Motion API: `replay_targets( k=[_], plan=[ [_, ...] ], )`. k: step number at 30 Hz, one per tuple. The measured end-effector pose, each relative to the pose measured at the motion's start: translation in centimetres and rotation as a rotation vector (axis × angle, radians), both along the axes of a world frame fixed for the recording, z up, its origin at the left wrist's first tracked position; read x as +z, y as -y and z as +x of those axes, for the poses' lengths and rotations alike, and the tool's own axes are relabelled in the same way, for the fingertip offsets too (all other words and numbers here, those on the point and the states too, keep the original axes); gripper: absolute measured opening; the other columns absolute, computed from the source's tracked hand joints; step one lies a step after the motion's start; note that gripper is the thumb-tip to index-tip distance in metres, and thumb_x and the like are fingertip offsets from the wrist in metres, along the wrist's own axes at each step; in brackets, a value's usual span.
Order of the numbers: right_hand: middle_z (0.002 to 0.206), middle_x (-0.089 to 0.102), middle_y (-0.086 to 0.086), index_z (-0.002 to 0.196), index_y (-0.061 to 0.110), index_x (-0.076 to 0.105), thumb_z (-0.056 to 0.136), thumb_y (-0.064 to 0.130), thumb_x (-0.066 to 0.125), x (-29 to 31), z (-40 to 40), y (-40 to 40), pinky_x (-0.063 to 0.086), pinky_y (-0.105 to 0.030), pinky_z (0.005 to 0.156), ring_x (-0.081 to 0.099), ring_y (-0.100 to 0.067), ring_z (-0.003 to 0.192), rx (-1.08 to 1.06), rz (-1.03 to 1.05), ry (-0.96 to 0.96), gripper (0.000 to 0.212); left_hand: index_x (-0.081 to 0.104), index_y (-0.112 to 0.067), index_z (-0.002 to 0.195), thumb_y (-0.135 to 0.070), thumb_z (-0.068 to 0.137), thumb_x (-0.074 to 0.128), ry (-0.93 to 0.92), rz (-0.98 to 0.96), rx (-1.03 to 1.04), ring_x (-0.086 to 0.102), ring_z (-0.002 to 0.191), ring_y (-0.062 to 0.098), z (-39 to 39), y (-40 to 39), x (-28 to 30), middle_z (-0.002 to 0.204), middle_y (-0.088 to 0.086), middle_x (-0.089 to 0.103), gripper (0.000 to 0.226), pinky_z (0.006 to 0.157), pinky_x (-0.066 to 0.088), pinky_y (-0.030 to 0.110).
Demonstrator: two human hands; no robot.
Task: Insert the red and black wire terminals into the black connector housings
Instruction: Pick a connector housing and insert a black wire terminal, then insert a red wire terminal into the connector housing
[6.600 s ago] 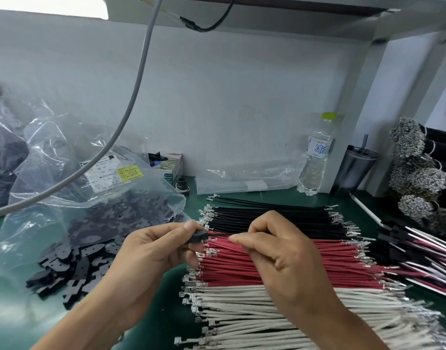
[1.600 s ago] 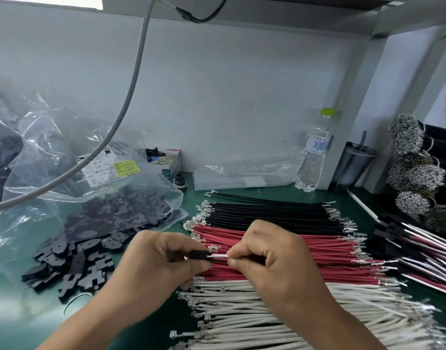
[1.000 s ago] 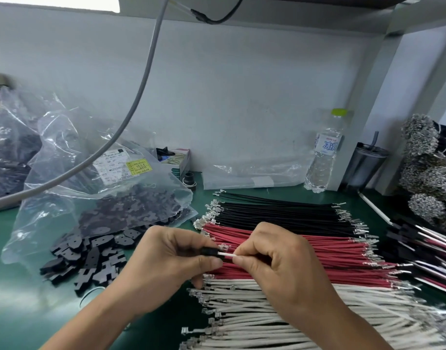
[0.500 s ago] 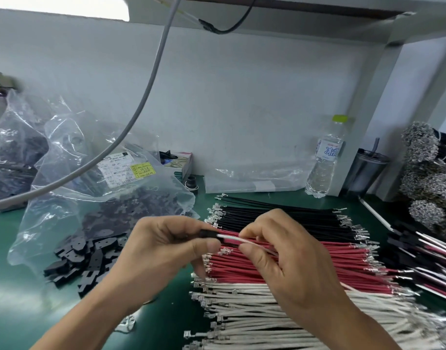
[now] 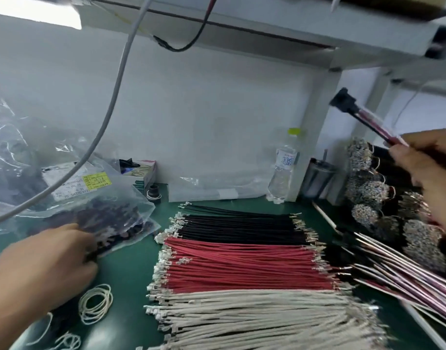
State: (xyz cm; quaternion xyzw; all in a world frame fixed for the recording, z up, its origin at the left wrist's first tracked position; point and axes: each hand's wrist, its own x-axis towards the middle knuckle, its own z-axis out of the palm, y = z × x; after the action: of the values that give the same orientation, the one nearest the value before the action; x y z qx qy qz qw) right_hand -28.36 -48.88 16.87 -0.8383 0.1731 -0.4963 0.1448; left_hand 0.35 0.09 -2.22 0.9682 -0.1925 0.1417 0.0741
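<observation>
Holding a finished harness (image 5: 363, 120) up at 2 o'clock, right hand (image 5: 429, 168) pinches its wires; left hand (image 5: 43, 263) at 8 o'clock reaches the housings (image 5: 110, 242), grip unclear. Judging: set harness aside, grab next housing, then a red wire (image 5: 242, 263)

Right hand (image 5: 429, 168) at 3 o'clock is pinching a wired connector assembly (image 5: 361, 117), black housing pointing toward 1 o'clock. Left hand (image 5: 47, 263) at 8 o'clock is reaching into loose black housings (image 5: 115, 238) at the plastic bag (image 5: 72, 195) mouth; grip blurred. Black wires (image 5: 239, 226), red wires (image 5: 242, 266), white wires (image 5: 262, 319) are lying stacked at centre on green mat (image 5: 125, 271). Rubber bands (image 5: 96, 304) are sitting at 7 o'clock.
</observation>
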Motion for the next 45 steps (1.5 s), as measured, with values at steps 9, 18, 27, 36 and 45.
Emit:
replay_targets(
  k=[9, 18, 27, 36, 45],
  plan=[
    [0.085, 0.061, 0.024, 0.077, 0.054, 0.064, 0.083, 0.04, 0.074, -9.3, -5.6, 7.9, 0.057, -0.038, 0.072, 0.061, -0.006, 0.075, -0.369, -0.111, -0.748, 0.019, 0.052, -0.052, 0.072, -0.046, 0.064, 0.066, -0.059, 0.048, 0.049, 0.05, 0.057, 0.004, 12.3, -2.9, -10.9, 0.062, -0.02, 0.051, 0.017, 0.055, 0.045, 0.025],
    [0.066, 0.058, 0.02, 0.065, 0.048, 0.063, 0.08, 0.036, 0.066, -10.9, -4.2, 11.5, 0.056, -0.035, 0.055, 0.059, -0.008, 0.059, -0.59, -0.089, -0.811, 0.019, 0.055, -0.045, 0.062, -0.051, 0.056, 0.074, 0.033, -0.045, -0.046, 0.045, 0.053, -0.006, 3.7, 0.4, -2.2, 0.057, -0.023, 0.043, 0.021, 0.047, 0.045, 0.022],
    [0.089, 0.055, 0.027, 0.097, 0.044, 0.074, 0.079, 0.039, 0.065, -7.1, 1.6, 1.6, 0.046, -0.021, 0.062, 0.058, -0.004, 0.078, -0.324, -0.233, -0.594, 0.02, 0.057, -0.038, 0.082, -0.04, 0.08, 0.081, 0.161, -0.201, -0.072, 0.065, 0.064, 0.014, -6.6, 5.5, 4.9, 0.074, -0.021, 0.061, 0.024, 0.051, 0.055, 0.032],
    [0.133, 0.063, 0.007, 0.128, 0.03, 0.067, 0.098, 0.037, 0.061, -11.3, 17.3, -14.6, 0.046, -0.035, 0.102, 0.057, -0.017, 0.122, 0.42, 0.026, -0.838, 0.032, 0.081, -0.03, 0.088, -0.017, 0.062, 0.097, 0.193, -0.369, -0.297, 0.055, 0.048, 0.008, -8.5, 7.7, 3.9, 0.082, -0.021, 0.054, 0.033, 0.04, 0.041, 0.019],
    [0.104, 0.073, 0.014, 0.096, 0.029, 0.078, 0.083, 0.031, 0.079, -11.7, 19.0, -14.9, 0.049, -0.027, 0.083, 0.066, -0.008, 0.097, 0.389, -0.063, -0.809, 0.014, 0.081, -0.028, 0.089, -0.007, 0.063, 0.095, 0.197, -0.516, -0.333, 0.052, 0.048, 0.004, -8.9, 8.3, 3.9, 0.084, -0.015, 0.061, 0.036, 0.038, 0.048, 0.028]
  ],
)
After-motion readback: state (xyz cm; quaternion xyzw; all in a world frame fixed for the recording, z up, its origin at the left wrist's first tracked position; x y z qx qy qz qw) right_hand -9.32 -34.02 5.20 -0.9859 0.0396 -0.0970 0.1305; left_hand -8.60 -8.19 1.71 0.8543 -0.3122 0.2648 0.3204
